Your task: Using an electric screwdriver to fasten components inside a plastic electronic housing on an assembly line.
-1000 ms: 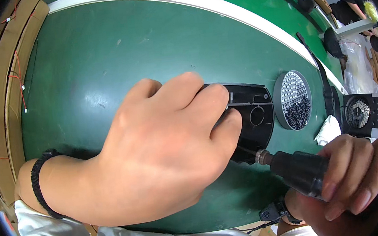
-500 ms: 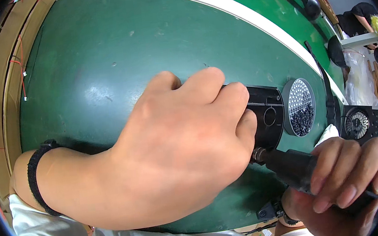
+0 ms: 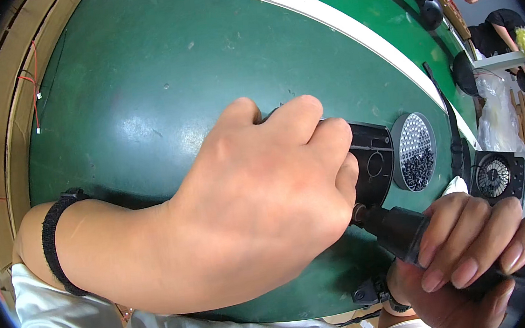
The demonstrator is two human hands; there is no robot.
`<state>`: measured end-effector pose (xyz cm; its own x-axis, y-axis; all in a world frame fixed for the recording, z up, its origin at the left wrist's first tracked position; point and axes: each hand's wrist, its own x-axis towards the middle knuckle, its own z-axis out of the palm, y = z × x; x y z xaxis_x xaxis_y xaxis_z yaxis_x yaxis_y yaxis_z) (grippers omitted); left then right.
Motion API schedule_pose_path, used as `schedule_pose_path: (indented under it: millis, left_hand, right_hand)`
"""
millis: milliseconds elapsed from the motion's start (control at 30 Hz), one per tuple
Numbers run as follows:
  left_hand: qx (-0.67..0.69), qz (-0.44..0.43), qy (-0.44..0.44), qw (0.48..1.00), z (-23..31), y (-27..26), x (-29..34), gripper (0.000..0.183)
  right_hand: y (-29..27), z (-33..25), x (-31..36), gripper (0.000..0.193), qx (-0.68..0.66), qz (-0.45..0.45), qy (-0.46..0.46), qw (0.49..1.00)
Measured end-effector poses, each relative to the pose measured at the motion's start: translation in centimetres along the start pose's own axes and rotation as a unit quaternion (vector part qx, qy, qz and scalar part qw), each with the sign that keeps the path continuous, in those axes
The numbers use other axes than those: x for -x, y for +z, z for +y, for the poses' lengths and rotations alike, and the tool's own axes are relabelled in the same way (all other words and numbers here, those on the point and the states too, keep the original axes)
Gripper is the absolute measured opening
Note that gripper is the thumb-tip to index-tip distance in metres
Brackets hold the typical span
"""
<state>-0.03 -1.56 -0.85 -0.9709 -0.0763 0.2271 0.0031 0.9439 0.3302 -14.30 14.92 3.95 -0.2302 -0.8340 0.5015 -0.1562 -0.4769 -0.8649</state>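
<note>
My left hand (image 3: 272, 195), seen from its back, is closed round a black plastic housing (image 3: 372, 171) over the green tabletop; it covers much of the part. A round outline and ribs show on the housing's visible right end. In my right hand (image 3: 476, 250) is a black power screwdriver (image 3: 401, 231), its fingers wrapped round the body. The screwdriver's metal front end meets the housing's near edge, close beside my left hand's fingers. The bit's very tip and any screw under it are hidden.
Just right of the housing stands a round grey dish (image 3: 416, 154) of small black screws. Cardboard (image 3: 13, 139) with thin red wires lines the left side. Farther right are a black strap (image 3: 453, 124), a small fan (image 3: 494, 175) and clear plastic bags (image 3: 498, 120). Two people work at the upper right.
My right hand and the screwdriver have shifted slightly left, still at the housing's edge. My left hand keeps its hold. At the upper right, a person's hands have moved apart.
</note>
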Motion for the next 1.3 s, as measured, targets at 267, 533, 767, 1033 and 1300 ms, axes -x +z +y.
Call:
schedule_pose_path:
  millis: [267,533,767,1033,1300]
  left_hand:
    - [-0.012,-0.012,0.002,1.0,0.1,0.3,0.3,0.055]
    - [-0.01,-0.006,0.007,1.0,-0.3,0.8,0.1,0.055]
    - [-0.037,-0.032,0.001,0.999,0.4,-1.0,-0.2,0.062]
    - [0.006,-0.033,-0.006,0.999,0.5,-1.3,0.3,0.056]
    - [0.013,0.003,0.023,1.0,0.1,-2.0,0.1,0.06]
  right_hand:
    - [0.4,0.8,0.7,0.03,-0.013,-0.027,-0.009,1.0]
    - [1.0,1.9,0.6,0.026,-0.008,-0.015,-0.041,0.999]
    - [2.7,1.7,-0.3,0.033,0.004,0.071,-0.063,0.995]
    - [-3.1,-6.5,-0.1,0.042,0.092,0.254,-0.087,0.959]
    - [-8.9,-8.1,0.7,0.046,0.189,0.408,-0.122,0.885]
